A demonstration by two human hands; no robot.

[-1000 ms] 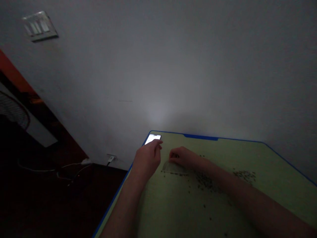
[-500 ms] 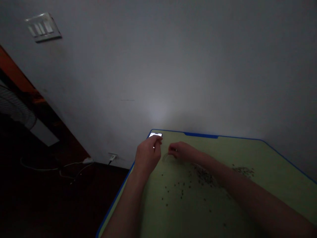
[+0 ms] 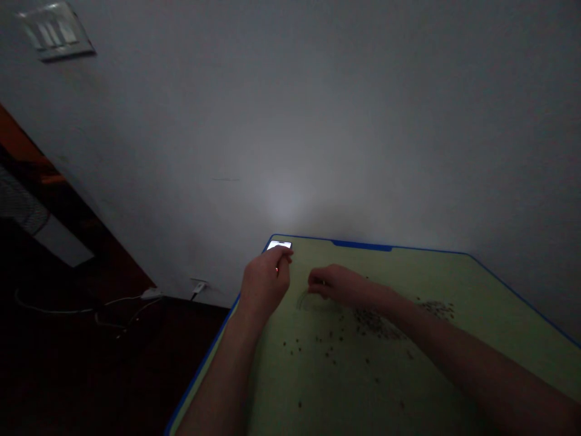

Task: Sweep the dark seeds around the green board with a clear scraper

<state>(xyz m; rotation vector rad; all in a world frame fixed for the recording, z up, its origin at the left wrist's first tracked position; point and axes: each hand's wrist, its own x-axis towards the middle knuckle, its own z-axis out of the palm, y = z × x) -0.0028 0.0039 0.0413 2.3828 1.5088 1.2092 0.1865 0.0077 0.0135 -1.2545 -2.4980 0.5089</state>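
Note:
My left hand (image 3: 267,277) is closed in a pinch above the far left part of the green table (image 3: 313,387), beside a lit phone (image 3: 280,244). A tiny reddish glint shows at its fingers, but what they hold is too small to make out. Across from it, my right hand (image 3: 338,284) has thumb and fingertips pressed together; anything between them is hidden. Just below those fingertips runs a faint pale curved line (image 3: 301,298), a clear rim or strand, I cannot tell which. Small dark bits (image 3: 374,324), like seeds or beads, lie in a pile under my right forearm.
Another cluster of bits (image 3: 438,309) lies farther right, with loose ones strewn toward the front. The table has a blue edge and stands against a grey wall (image 3: 385,121). A switch plate (image 3: 57,30), cables (image 3: 120,301) and a fan (image 3: 20,200) are at left. Light is dim.
The view has shifted slightly, so the table and wall fittings sit farther left. My right hand has moved a little away from my left hand and toward me. Both stay pinched.

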